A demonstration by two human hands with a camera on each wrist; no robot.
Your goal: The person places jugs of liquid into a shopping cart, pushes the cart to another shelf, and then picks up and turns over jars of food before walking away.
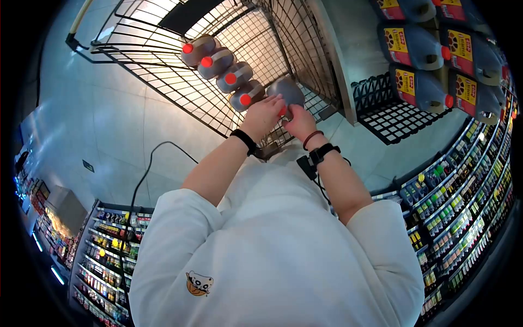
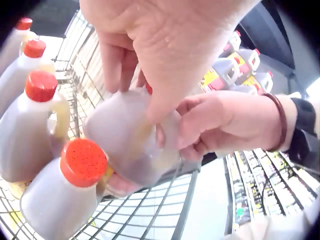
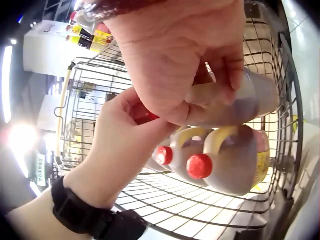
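Both hands are on one large plastic jug (image 1: pixel 286 90) of brownish liquid, tilted over the near end of the cart basket. My left hand (image 1: pixel 260 117) grips it at the neck, its fingers around the red cap (image 3: pixel 146 118), which they partly cover. From the other side my right hand (image 1: pixel 301 124) holds the jug's handle, fingers curled through the loop, as the left wrist view also shows. Beside the left hand, several similar jugs (image 1: pixel 235 77) with red caps stand in a row in the wire shopping cart (image 1: pixel 163 82).
At the right, stacked jugs (image 1: pixel 412 87) with yellow and red labels lie beside a black grid crate (image 1: pixel 389 121). Stocked store shelves (image 1: pixel 455 201) curve behind them, with more shelves (image 1: pixel 106 261) at the lower left. A black cable (image 1: pixel 148 171) runs past the left arm.
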